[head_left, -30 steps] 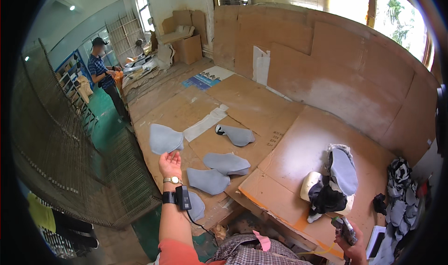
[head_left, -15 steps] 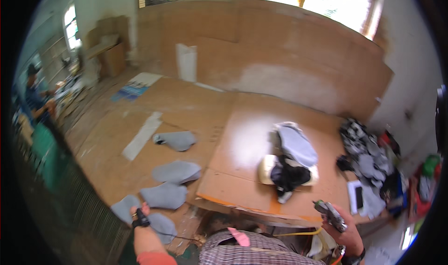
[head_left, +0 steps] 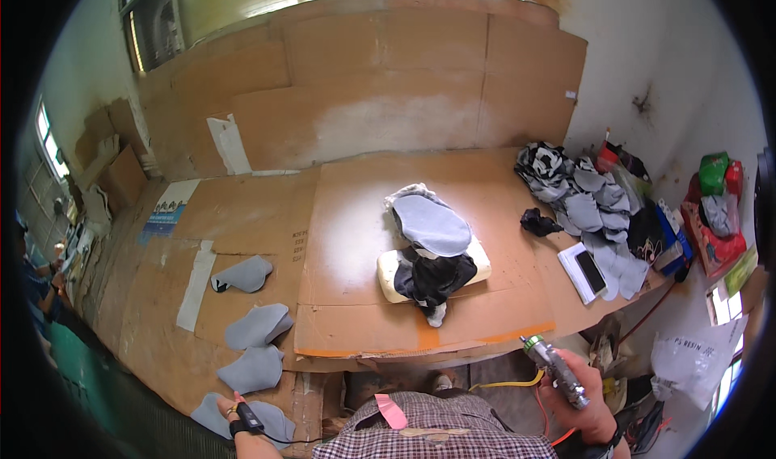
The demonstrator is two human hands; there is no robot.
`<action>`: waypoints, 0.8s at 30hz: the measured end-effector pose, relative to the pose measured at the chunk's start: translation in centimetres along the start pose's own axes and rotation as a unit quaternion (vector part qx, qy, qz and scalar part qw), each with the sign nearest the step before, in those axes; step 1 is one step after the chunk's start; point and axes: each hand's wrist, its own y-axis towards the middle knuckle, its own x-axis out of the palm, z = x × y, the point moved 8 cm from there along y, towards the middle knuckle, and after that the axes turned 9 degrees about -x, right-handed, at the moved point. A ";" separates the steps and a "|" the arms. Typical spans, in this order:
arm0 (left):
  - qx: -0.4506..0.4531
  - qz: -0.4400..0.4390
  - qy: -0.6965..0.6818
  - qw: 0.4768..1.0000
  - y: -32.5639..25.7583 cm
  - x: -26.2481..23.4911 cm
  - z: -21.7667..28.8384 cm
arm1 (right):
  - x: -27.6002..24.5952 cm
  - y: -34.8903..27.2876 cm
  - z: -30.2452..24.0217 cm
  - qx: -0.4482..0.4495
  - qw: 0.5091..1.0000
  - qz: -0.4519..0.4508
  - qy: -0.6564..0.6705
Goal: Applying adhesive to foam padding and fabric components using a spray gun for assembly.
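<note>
From afar, I'm holding the spray gun [head_left: 558, 372] in a closed right grip [head_left: 584, 390] near the bench [head_left: 517, 313], wrist best steady, while my left grip [head_left: 240, 408] (opening and hold unclear) is sitting by grey pieces [head_left: 208, 413].

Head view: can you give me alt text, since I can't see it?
The right hand holds a metal spray gun before a cardboard-covered table; the left hand is by gray fabric pieces at lower left. Mid-table, black cloth lies over a cream block, a gray piece at its far side; right, a fabric heap and phone.
</note>
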 end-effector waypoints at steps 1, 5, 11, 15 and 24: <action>0.040 -0.023 0.023 0.999 -0.9 1.5 -0.1 | -0.6 -0.5 0.5 0.004 1.000 0.007 0.004; 0.154 -0.155 0.099 0.971 -6.7 7.9 -3.4 | -2.8 -2.0 3.4 0.004 0.997 0.051 0.055; 0.179 -0.365 0.145 0.902 -22.6 14.1 -14.0 | -2.1 1.9 12.1 0.012 0.996 0.038 0.081; 0.299 -0.421 0.178 0.838 -30.8 13.1 -17.7 | 0.2 8.5 15.9 -0.277 0.927 0.066 -0.245; 0.320 -0.215 0.157 0.909 -30.4 -2.1 -15.8 | 7.0 29.3 39.4 -0.008 0.996 -0.077 -0.044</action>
